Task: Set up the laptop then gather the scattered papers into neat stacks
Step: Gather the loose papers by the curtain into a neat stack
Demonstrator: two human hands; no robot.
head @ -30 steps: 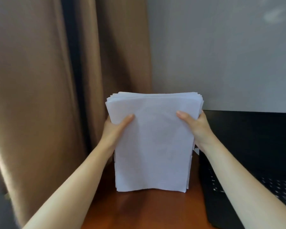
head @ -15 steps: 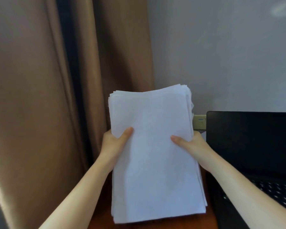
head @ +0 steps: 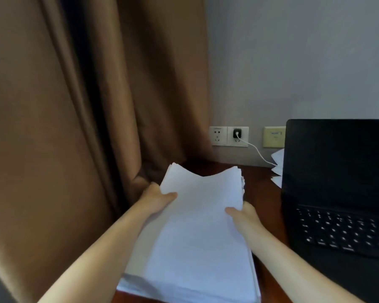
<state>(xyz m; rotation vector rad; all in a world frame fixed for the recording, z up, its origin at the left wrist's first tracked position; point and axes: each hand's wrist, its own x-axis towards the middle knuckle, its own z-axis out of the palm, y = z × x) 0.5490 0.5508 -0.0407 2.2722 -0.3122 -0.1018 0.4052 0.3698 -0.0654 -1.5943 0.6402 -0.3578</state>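
A thick stack of white papers (head: pixel 197 232) lies tilted low over the brown desk (head: pixel 265 193), its far edge bowed upward. My left hand (head: pixel 155 196) grips the stack's left edge with the thumb on top. My right hand (head: pixel 242 215) grips the right edge, thumb also on the top sheet. The stack's near end seems to rest on the desk. An open black laptop (head: pixel 337 193) stands to the right, screen dark, keyboard facing me.
A brown curtain (head: pixel 74 127) hangs close on the left. Wall sockets (head: pixel 229 136) sit behind the desk, with a white cable (head: pixel 256 153) plugged in and running behind the laptop. A few loose white sheets (head: pixel 277 165) lie behind the laptop's left edge.
The stack went from standing upright on its edge to tilting down and away toward the desk. Both hands stayed on its sides and lowered with it; the view dropped, showing sockets and keyboard.
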